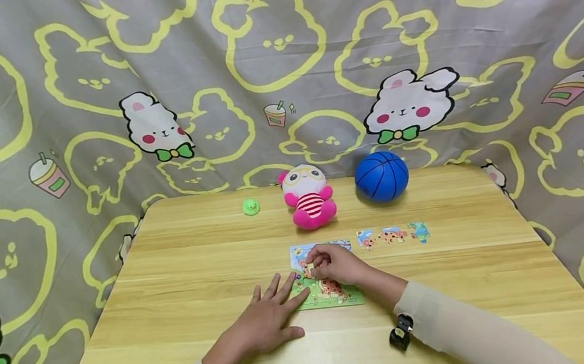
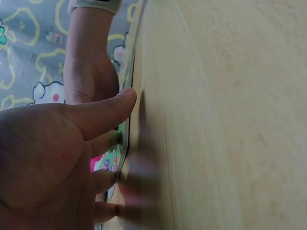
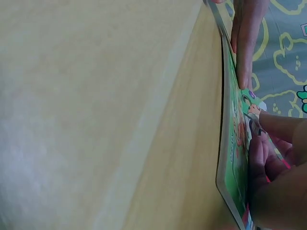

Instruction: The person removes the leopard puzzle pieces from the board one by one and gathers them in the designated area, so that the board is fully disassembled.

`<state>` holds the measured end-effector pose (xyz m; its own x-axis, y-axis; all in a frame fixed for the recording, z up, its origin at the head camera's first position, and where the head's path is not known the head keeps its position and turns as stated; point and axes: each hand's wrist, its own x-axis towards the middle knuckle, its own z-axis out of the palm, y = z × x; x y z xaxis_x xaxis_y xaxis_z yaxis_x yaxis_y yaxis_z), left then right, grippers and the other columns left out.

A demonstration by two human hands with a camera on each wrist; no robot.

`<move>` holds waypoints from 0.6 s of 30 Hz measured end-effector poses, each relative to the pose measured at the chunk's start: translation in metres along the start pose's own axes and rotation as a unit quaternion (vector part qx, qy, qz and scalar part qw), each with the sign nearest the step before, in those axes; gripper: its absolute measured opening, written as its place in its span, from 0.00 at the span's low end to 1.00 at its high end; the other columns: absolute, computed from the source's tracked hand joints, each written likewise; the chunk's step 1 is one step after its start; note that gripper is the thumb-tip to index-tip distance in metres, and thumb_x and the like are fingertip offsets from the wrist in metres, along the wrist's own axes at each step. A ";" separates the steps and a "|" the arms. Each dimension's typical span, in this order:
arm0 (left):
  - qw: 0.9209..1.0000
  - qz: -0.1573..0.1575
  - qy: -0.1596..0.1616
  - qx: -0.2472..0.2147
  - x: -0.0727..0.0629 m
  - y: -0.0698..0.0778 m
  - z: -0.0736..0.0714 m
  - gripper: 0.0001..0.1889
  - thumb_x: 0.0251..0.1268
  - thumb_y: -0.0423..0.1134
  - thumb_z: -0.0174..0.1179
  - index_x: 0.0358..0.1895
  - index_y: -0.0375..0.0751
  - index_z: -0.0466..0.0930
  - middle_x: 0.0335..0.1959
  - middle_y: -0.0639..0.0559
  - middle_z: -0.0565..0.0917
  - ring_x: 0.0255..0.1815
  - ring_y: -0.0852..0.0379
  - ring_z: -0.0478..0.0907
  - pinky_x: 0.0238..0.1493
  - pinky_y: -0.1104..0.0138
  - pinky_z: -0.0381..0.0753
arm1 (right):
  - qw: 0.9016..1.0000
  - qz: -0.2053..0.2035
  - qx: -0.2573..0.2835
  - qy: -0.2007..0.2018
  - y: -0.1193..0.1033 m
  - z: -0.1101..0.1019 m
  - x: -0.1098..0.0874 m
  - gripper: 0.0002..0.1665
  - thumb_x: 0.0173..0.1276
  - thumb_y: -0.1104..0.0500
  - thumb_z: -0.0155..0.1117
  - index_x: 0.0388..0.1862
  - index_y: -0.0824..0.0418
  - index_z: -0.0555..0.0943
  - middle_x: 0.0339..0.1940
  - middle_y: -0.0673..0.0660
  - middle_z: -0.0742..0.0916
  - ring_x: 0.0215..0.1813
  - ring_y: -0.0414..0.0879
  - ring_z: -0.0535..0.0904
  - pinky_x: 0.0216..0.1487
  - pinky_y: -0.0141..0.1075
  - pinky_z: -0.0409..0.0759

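A jigsaw puzzle board (image 1: 353, 299) with a green and blue animal picture lies on the table. My right hand (image 1: 338, 264) is over its upper part, pinching a small puzzle piece (image 3: 255, 127) between thumb and fingers, close over the picture. The hand covers part of the board in the head view. My left hand (image 1: 270, 319) lies with fingers spread, its fingertips on the board's left edge and its thumb (image 2: 125, 98) out to the side. Beyond the board, to the right, are loose puzzle pieces (image 1: 392, 235) in a row.
Behind the board, a pink and white plush panda (image 1: 309, 204) sits on the wooden table (image 1: 182, 260). A blue basketball (image 1: 381, 176) is to its right, a small green toy (image 1: 251, 207) to its left. A patterned curtain (image 1: 191, 55) surrounds the table's back and sides.
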<state>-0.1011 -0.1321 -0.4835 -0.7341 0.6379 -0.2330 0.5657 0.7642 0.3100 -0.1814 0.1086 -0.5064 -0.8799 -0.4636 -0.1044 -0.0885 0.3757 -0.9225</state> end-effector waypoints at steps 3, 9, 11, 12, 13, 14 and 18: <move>1.000 0.001 0.000 0.000 0.000 0.000 0.000 0.41 0.71 0.63 0.58 0.83 0.59 0.57 0.86 0.42 0.46 0.84 0.32 0.44 0.71 0.28 0.55 | 1.000 0.003 -0.004 0.008 0.000 0.001 0.000 0.10 0.69 0.66 0.69 0.48 0.62 0.83 0.35 0.53 0.83 0.31 0.42 0.74 0.35 0.32 0.75; 1.000 0.000 -0.002 0.003 0.001 -0.001 0.000 0.41 0.71 0.64 0.58 0.83 0.59 0.57 0.86 0.43 0.46 0.84 0.32 0.44 0.72 0.28 0.55 | 0.999 0.001 -0.037 0.029 0.000 0.003 0.000 0.07 0.71 0.66 0.68 0.46 0.59 0.83 0.33 0.50 0.82 0.31 0.41 0.74 0.35 0.33 0.75; 1.000 0.000 -0.002 0.003 0.001 -0.001 0.000 0.41 0.71 0.64 0.58 0.83 0.59 0.57 0.86 0.43 0.46 0.84 0.32 0.44 0.71 0.28 0.55 | 0.998 0.001 -0.044 0.034 -0.001 0.004 0.000 0.07 0.70 0.66 0.68 0.46 0.59 0.84 0.33 0.50 0.82 0.31 0.41 0.75 0.35 0.33 0.76; 1.000 0.000 -0.002 0.003 0.001 -0.001 0.000 0.41 0.71 0.64 0.58 0.83 0.59 0.57 0.86 0.43 0.46 0.84 0.32 0.44 0.71 0.28 0.55 | 0.998 -0.001 -0.047 0.036 -0.001 0.004 0.000 0.07 0.70 0.65 0.68 0.45 0.59 0.84 0.32 0.50 0.82 0.31 0.41 0.75 0.35 0.33 0.76; 1.000 0.000 -0.001 0.004 0.001 -0.001 0.000 0.41 0.71 0.64 0.58 0.83 0.59 0.57 0.86 0.43 0.46 0.84 0.32 0.44 0.71 0.28 0.55 | 0.998 -0.002 -0.050 0.037 -0.001 0.005 0.000 0.07 0.70 0.65 0.68 0.45 0.59 0.84 0.32 0.50 0.82 0.31 0.41 0.75 0.35 0.33 0.76; 1.000 0.000 -0.001 0.004 0.001 -0.001 0.000 0.41 0.71 0.64 0.58 0.83 0.59 0.57 0.86 0.43 0.46 0.84 0.32 0.44 0.71 0.28 0.55 | 0.998 -0.001 -0.051 0.039 -0.002 0.005 0.000 0.06 0.71 0.65 0.68 0.45 0.59 0.84 0.32 0.50 0.82 0.31 0.41 0.75 0.35 0.33 0.76; 1.000 0.003 0.000 0.005 0.001 -0.001 0.000 0.40 0.71 0.64 0.58 0.83 0.58 0.57 0.86 0.42 0.46 0.83 0.31 0.44 0.71 0.27 0.55 | 0.998 0.000 -0.053 0.042 -0.001 0.006 0.000 0.06 0.72 0.64 0.68 0.45 0.59 0.84 0.33 0.50 0.82 0.31 0.41 0.74 0.35 0.32 0.75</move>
<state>-0.1024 -0.1329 -0.4839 -0.7312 0.6418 -0.2312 0.5730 0.7618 0.3023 -0.1788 0.1032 -0.5074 -0.9157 -0.3960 -0.0678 -0.1343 0.4606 -0.8774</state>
